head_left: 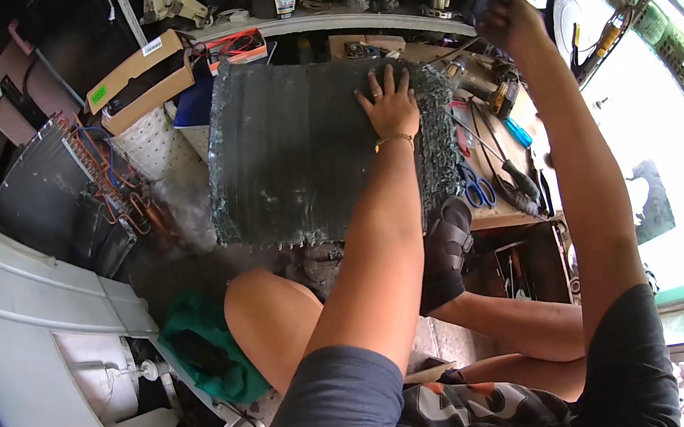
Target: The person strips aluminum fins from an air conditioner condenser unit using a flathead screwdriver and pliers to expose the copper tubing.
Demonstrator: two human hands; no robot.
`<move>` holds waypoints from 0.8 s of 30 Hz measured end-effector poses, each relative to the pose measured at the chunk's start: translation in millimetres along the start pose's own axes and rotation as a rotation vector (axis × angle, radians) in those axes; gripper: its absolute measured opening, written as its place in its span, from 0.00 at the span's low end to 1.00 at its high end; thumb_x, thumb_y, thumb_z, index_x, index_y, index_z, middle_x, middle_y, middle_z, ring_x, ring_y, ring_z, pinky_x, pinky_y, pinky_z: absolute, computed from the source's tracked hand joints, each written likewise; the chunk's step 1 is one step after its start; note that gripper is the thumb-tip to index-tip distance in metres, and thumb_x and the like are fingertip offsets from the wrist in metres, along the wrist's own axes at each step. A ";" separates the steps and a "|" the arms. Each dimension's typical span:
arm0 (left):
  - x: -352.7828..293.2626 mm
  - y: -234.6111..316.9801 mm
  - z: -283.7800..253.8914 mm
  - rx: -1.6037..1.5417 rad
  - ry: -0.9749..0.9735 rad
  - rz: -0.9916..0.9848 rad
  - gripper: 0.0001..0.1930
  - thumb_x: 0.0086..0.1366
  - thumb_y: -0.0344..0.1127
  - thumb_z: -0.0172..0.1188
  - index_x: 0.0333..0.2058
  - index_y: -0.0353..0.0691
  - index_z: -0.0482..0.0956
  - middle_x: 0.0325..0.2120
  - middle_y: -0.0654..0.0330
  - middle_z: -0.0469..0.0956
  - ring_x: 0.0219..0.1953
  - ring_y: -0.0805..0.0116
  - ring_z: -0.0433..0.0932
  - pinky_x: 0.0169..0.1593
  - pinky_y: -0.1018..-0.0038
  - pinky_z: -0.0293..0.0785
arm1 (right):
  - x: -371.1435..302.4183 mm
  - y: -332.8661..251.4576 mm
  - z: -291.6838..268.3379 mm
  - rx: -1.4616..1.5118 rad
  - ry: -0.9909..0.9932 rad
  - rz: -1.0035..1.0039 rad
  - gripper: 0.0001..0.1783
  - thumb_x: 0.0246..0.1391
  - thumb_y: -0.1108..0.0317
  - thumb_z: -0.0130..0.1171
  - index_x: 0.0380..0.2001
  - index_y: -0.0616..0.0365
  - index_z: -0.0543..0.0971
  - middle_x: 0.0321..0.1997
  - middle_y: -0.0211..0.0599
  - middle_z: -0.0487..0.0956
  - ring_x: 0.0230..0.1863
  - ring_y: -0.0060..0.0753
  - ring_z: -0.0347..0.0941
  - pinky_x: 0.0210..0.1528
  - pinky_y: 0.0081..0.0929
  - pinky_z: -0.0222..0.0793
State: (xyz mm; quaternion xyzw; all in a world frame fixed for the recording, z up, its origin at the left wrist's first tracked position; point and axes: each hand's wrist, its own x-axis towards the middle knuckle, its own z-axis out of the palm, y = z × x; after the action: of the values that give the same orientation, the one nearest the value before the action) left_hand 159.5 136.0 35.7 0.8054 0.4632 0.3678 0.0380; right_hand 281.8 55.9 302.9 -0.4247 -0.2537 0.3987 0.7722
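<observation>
A dark grey rectangular slab (289,151) with ragged, shaggy edges stands tilted in front of me. My left hand (393,103) lies flat near its upper right corner, fingers spread. Up at the right, my right hand (511,19) is raised with its fingers wrapped round a dark handle. A thin shaft (463,49) points left from that fist toward the slab's corner; the tool's exact kind is unclear. Beside the slab, on a wooden bench (499,213), lie blue-handled scissors (477,187), a screwdriver (517,176), a blue-handled tool (518,133) and a yellow-black power drill (503,96).
A cardboard box (140,80) sits on a white perforated bin (149,149) at the left. Metal panels with copper pipes (116,188) lean nearby. A white appliance body (33,318) fills the lower left, by a green bag (208,350). Cluttered shelves (333,22) run behind.
</observation>
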 end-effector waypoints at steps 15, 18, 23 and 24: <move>-20.9 -35.1 24.4 0.070 -0.204 0.056 0.25 0.79 0.50 0.47 0.71 0.63 0.70 0.76 0.65 0.60 0.78 0.50 0.54 0.71 0.25 0.44 | 61.5 207.5 -76.4 -0.240 0.089 -0.371 0.32 0.74 0.37 0.49 0.30 0.56 0.77 0.26 0.31 0.77 0.27 0.26 0.73 0.35 0.32 0.73; -22.7 -34.3 20.6 0.048 -0.206 0.060 0.25 0.79 0.50 0.47 0.71 0.63 0.70 0.76 0.64 0.60 0.78 0.50 0.54 0.71 0.25 0.44 | 132.3 178.8 -81.8 -0.204 0.409 -0.239 0.34 0.71 0.34 0.51 0.28 0.56 0.73 0.22 0.31 0.70 0.20 0.33 0.65 0.24 0.39 0.69; -23.2 -33.0 13.6 0.047 -0.199 0.049 0.24 0.78 0.49 0.49 0.70 0.62 0.72 0.75 0.62 0.62 0.77 0.48 0.56 0.71 0.26 0.44 | 213.2 147.3 -98.7 -0.126 0.788 0.104 0.32 0.70 0.36 0.54 0.31 0.58 0.74 0.23 0.36 0.72 0.18 0.37 0.63 0.19 0.42 0.64; -22.6 -32.7 13.0 0.044 -0.198 0.051 0.24 0.77 0.48 0.50 0.69 0.62 0.73 0.75 0.61 0.63 0.77 0.48 0.57 0.71 0.26 0.45 | 219.8 148.6 -94.9 -0.116 0.786 0.107 0.32 0.70 0.36 0.54 0.31 0.58 0.74 0.23 0.36 0.72 0.18 0.37 0.63 0.19 0.42 0.64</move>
State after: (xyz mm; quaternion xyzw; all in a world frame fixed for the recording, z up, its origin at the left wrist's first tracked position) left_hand 137.4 140.7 0.5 0.8500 0.4443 0.2773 0.0566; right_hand 413.2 243.3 138.6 -0.6003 0.0615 0.2308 0.7632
